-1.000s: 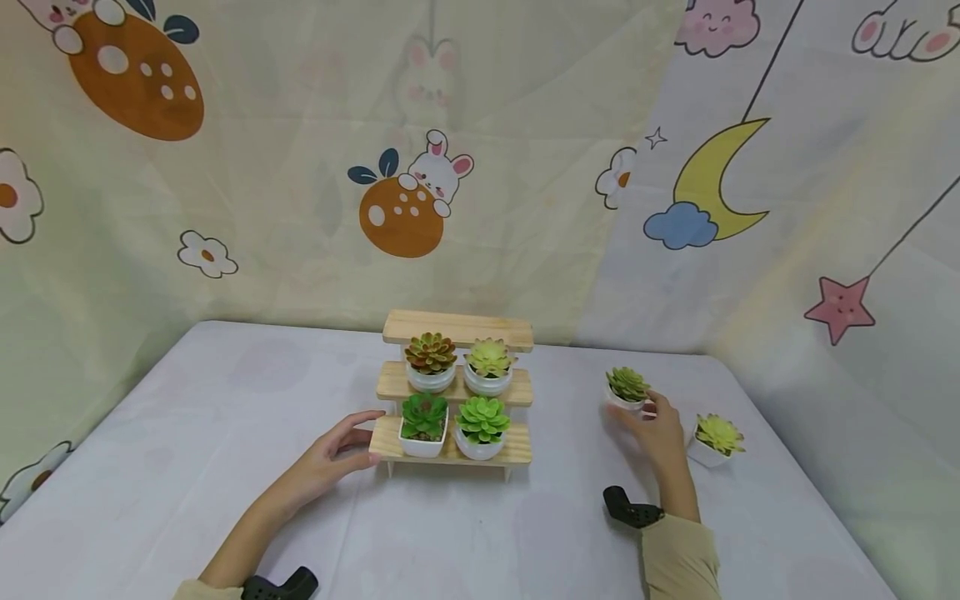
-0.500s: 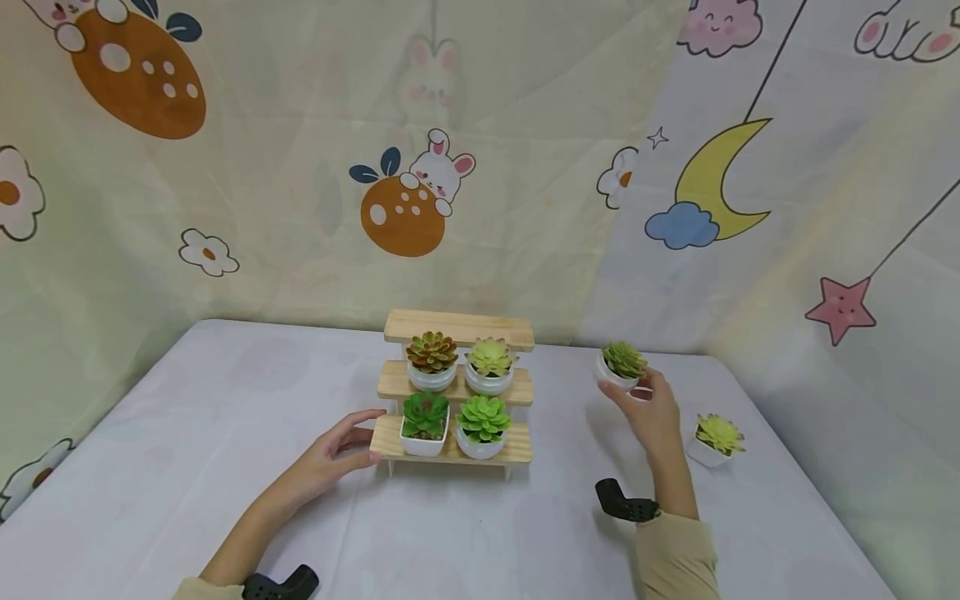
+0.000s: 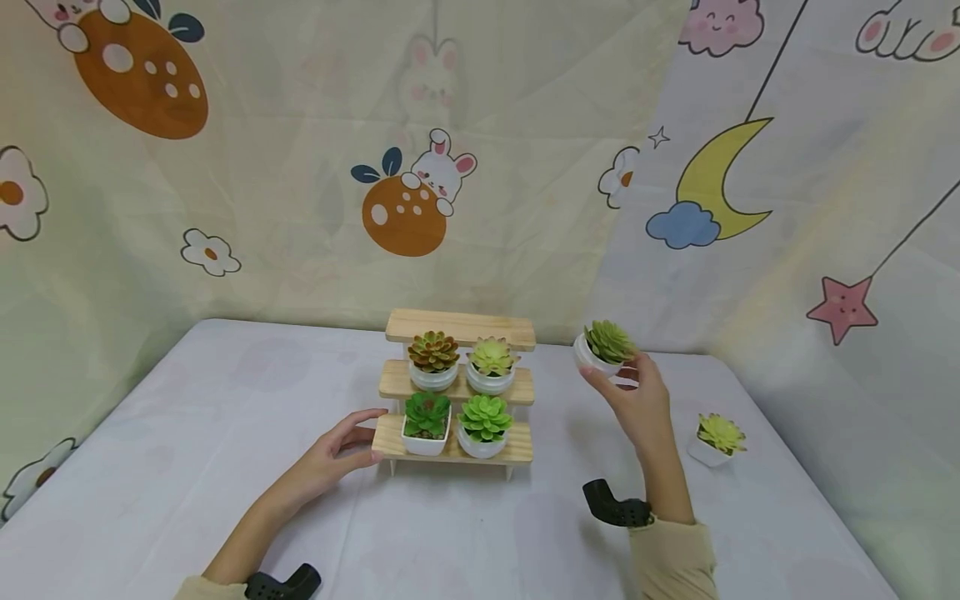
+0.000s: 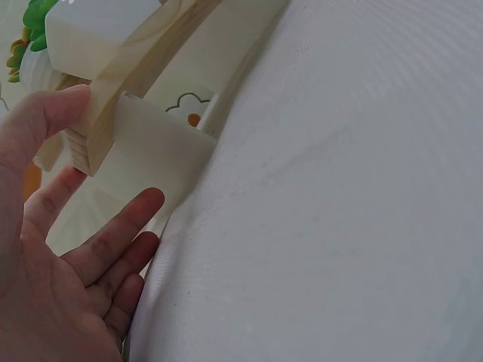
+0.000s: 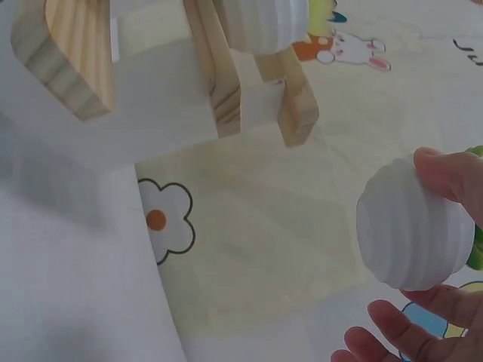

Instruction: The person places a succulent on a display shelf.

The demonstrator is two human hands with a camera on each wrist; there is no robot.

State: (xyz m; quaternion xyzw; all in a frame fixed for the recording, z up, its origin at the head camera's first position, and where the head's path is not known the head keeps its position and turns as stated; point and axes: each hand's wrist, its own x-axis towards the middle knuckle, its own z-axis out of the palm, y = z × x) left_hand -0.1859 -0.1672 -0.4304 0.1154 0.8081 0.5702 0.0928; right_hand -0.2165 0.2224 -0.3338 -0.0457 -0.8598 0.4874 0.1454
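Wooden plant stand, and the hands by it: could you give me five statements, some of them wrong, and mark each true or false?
1. The right hand holds a potted plant above the table. True.
2. The left hand holds a pot too. False: the left hand pinches the end of the lowest board.
3. Four potted plants stand on the wooden stand. True.
4. The lowest board's left-hand pot is round. False: that pot is square.
5. The yellow-green plant at far right is on the stand. False: that plant stands on the table.
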